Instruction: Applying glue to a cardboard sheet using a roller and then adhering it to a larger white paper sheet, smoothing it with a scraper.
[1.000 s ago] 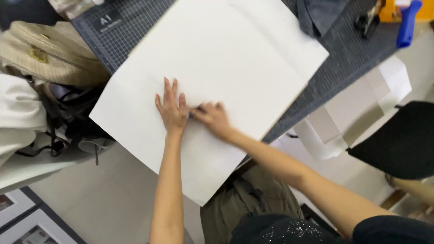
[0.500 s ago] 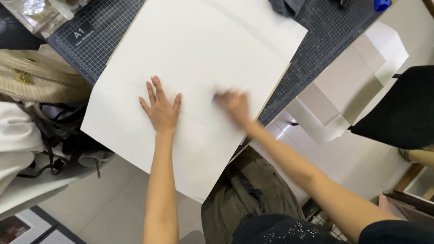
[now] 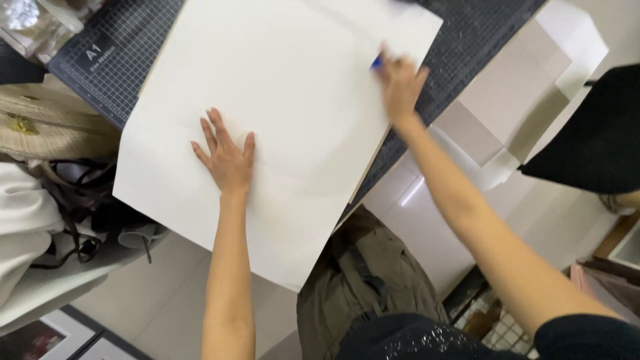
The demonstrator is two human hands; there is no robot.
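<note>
Atop gridded cutting mat (image 3: 127, 63): white sheet (image 3: 287, 100), left hand (image 3: 227, 160) fingers splayed, right hand (image 3: 400, 80) fingers gripping blue pen (image 3: 377, 63).

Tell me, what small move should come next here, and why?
Probably carry the right hand and its small blue tool on along the faint curved line. The left hand lies flat on the white sheet, pinning it to the cutting mat.

Left hand (image 3: 227, 160) flat, fingers spread, arm straight, right hand (image 3: 400, 83) stretched far forward, blurred, fingers loosely curled
</note>
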